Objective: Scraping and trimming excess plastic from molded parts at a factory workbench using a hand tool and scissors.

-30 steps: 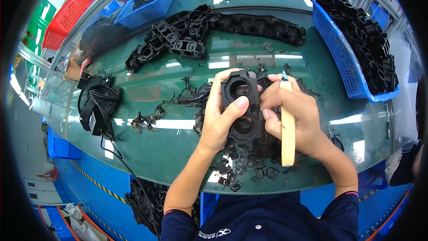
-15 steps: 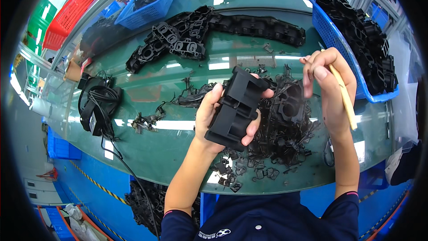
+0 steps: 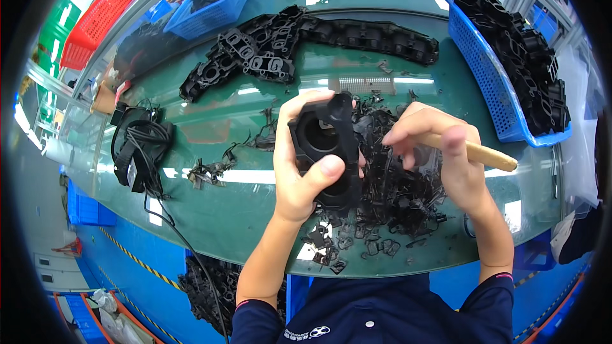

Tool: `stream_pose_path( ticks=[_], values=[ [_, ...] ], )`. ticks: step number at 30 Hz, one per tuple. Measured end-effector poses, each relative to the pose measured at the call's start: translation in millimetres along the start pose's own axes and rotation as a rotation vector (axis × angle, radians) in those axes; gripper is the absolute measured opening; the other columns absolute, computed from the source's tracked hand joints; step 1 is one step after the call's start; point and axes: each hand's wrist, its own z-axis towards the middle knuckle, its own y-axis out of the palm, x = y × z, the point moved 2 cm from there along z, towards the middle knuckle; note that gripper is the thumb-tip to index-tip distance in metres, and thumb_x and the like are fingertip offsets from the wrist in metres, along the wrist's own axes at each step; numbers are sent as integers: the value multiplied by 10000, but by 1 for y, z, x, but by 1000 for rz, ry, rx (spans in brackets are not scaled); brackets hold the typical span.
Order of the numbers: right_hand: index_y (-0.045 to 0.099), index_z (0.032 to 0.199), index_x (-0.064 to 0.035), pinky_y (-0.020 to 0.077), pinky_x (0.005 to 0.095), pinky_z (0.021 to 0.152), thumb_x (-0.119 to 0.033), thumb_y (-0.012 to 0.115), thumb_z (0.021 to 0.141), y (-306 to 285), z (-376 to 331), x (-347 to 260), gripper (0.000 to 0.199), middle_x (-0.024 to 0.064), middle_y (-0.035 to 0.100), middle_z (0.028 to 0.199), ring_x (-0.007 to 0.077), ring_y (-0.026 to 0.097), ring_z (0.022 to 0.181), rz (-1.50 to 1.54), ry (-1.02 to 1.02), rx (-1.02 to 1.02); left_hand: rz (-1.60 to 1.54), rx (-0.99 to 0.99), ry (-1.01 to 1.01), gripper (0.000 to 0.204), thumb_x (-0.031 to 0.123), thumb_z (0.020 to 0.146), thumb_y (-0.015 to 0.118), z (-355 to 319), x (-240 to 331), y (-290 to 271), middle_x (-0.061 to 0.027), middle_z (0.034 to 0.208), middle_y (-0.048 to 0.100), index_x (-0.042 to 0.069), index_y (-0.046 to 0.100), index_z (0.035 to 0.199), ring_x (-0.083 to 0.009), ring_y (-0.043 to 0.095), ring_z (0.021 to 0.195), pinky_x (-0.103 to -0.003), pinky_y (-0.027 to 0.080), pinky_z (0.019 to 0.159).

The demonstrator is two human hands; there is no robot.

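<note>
My left hand [image 3: 292, 175] holds up a black moulded plastic part [image 3: 345, 146], its thumb pressed across the front. Round openings in the part face me. My right hand [image 3: 460, 169] is closed around a pale wooden-handled tool [image 3: 494, 155], whose handle end sticks out to the right. Its working end is hidden behind the fingers. The right fingertips are a short way right of the part, apart from it. Beneath both hands lies a heap of black plastic scraps [image 3: 408, 207] on the green table [image 3: 248, 229].
Joined black moulded parts [image 3: 255, 54] lie across the far side. A blue basket [image 3: 481, 79] full of similar parts stands at right; another blue basket [image 3: 210, 9] is far left. A coiled black cable [image 3: 143, 143] rests at left, its cord hanging over the front edge.
My left hand has turned the plastic part so its round openings show. My right hand has come left and lower, and the tool has swung from steep to nearly level.
</note>
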Motion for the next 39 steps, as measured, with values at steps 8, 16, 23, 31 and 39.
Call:
stream_pose_path(
  ticks=[8,16,23,31,39],
  values=[
    [597,992,20,504,232,693,-34,594,846,12,-6,0,156,90,667,882,123,639,818,134,146,21,238,42,33,827,396,665,747,-3,-2,-8,-252,1172,507,-3,338,1264,-231,639,716,-317,564,563],
    [627,788,-2,473,369,857,0,711,695,13,-2,-6,125,155,677,832,240,652,856,-43,-47,-34,205,13,75,625,292,715,693,-3,3,-4,-105,1097,519,-14,461,1208,-160,544,957,-292,435,862],
    [625,778,-2,459,366,849,-8,723,687,13,-2,-3,134,136,671,810,214,631,789,-60,-78,-64,245,-17,94,607,282,725,681,-3,2,-5,-108,1117,515,-19,465,1206,-167,537,975,-292,420,876],
    [591,765,-45,462,397,851,-11,731,668,11,1,-5,174,80,636,770,234,611,736,-348,-287,-160,281,-3,68,554,234,738,654,-5,-2,-3,-108,1134,507,-20,476,1198,-163,521,986,-288,405,888],
    [553,822,-35,467,450,844,13,716,665,19,0,7,231,79,594,770,238,583,709,-549,-585,-99,301,96,53,660,327,716,634,-2,-12,-1,-193,1141,545,-10,410,1237,-161,559,933,-276,454,825]
  ],
)
